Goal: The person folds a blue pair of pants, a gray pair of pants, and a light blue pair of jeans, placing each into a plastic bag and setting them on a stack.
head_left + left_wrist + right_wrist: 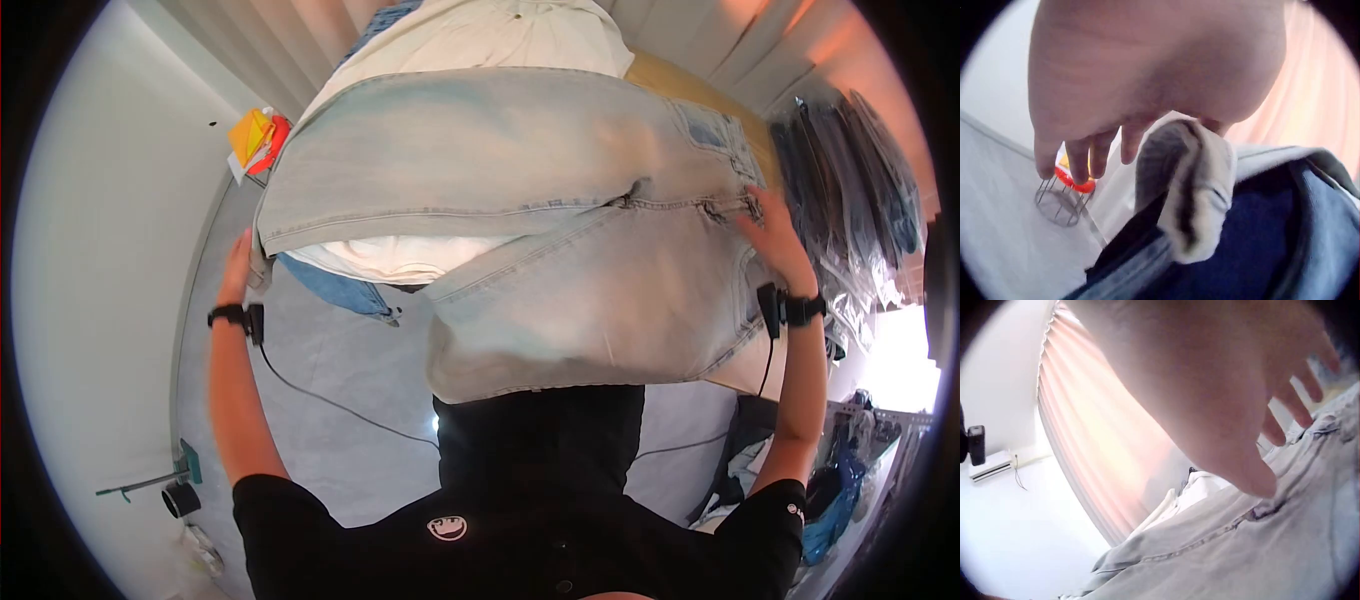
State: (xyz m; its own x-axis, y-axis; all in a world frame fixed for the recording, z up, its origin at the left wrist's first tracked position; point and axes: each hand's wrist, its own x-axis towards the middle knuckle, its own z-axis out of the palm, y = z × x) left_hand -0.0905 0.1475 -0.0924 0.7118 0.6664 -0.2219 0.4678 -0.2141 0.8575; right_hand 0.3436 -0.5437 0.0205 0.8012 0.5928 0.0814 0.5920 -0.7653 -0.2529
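Pale grey washed jeans (500,140) lie spread sideways, waistband at the right and leg hems toward the left. Beside the upper leg's hem is my left hand (235,268), its fingers extended. In the left wrist view, the palm hangs over the curled hem (1204,200), with the thumb mostly hidden behind it. My right hand (778,235) is at the waistband, fingers spread. From the right wrist, its straight fingers and thumb show close over the jeans fabric (1210,556). The lower leg angles toward my body.
White garments (480,35) and blue denim (335,288) lie under the jeans. Plastic-wrapped clothes (850,190) hang at the right. A yellow and red item (262,138) sits at the far left near the wall. Cables (340,402) trail from both wrist cameras.
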